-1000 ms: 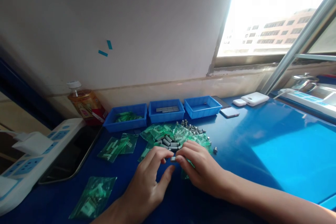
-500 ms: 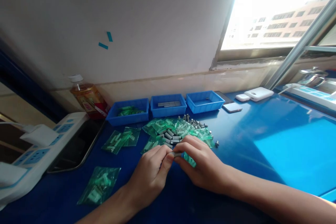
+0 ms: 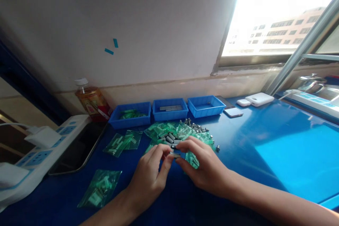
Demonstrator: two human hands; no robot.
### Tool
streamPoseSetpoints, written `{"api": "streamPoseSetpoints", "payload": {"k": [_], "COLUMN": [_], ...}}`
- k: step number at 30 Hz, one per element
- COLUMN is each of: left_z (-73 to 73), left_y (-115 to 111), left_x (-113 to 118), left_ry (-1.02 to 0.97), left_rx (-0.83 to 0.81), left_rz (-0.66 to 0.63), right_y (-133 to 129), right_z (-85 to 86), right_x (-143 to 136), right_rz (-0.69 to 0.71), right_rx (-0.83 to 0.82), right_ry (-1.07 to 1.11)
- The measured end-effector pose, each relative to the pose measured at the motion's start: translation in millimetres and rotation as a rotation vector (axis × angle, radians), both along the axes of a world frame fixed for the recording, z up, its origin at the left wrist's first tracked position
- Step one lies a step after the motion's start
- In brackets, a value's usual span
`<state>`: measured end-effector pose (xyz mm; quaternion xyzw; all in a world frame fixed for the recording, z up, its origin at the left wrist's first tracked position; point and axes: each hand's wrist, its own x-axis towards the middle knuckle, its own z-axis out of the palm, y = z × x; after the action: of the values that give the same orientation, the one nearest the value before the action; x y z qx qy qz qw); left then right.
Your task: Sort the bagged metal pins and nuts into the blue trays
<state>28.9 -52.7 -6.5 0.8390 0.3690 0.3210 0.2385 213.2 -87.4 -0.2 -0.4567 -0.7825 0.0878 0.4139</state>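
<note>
Between my two hands is a small metal piece (image 3: 175,155). My left hand (image 3: 152,171) pinches its left end with thumb and forefinger. At its right end are the thumb and fingertips of my right hand (image 3: 202,166), curled round it. Just beyond my fingers lie short metal blocks (image 3: 170,137) on a heap of green plastic bags (image 3: 161,129). Small screws (image 3: 194,126) are scattered behind and to the right of the heap. Two green bags (image 3: 123,143) overlap left of the heap, and another bag (image 3: 100,188) lies nearer, beside my left forearm.
Three blue trays stand along the wall: left (image 3: 113,122) with green pieces, middle (image 3: 169,115) with metal bars, right (image 3: 206,113). A bottle (image 3: 92,100), a dark phone (image 3: 79,148) and a power strip (image 3: 47,157) are left; white devices (image 3: 259,99) sit back right.
The view has tilted slightly. My fingertips have shifted on the small metal piece, and more of it shows between my hands.
</note>
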Motion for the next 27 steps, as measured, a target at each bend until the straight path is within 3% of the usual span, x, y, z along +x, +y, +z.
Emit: {"api": "streamPoseSetpoints", "payload": {"k": [7, 10, 13, 16, 18, 22, 27], "left_z": [-0.9, 0.6, 0.9, -0.5, -1.2, -1.6, -7.2], "left_y": [1.8, 2.9, 4.1, 5.0, 5.0, 5.5, 8.9], "left_x": [0.4, 0.3, -0.5, -2.1, -3.0, -3.6, -3.7], "left_ry": [-0.015, -0.05, -0.048, -0.026, -0.026, -0.045, -0.049], "left_rx": [-0.1, -0.18, -0.226, -0.23, -0.219, -0.202, -0.146], "left_rz": [0.017, 0.005, -0.023, -0.053, -0.066, -0.067, -0.139], "right_y": [5.6, 19.0, 55.4, 114.7, 156.7, 213.6, 230.1], "right_z": [0.0, 12.0, 40.1, 67.9, 75.5, 64.2, 49.1], "right_x": [-5.9, -2.9, 7.1, 15.6, 16.3, 5.5, -10.8], "right_rz": [-0.031, -0.003, 0.007, -0.025, -0.042, -0.022, 0.071], "right_rx": [0.224, 0.242, 0.183, -0.004, -0.145, -0.285, -0.273], "right_ry": [-0.261, -0.304, -0.34, -0.474, -0.59, -0.809, -0.922]}}
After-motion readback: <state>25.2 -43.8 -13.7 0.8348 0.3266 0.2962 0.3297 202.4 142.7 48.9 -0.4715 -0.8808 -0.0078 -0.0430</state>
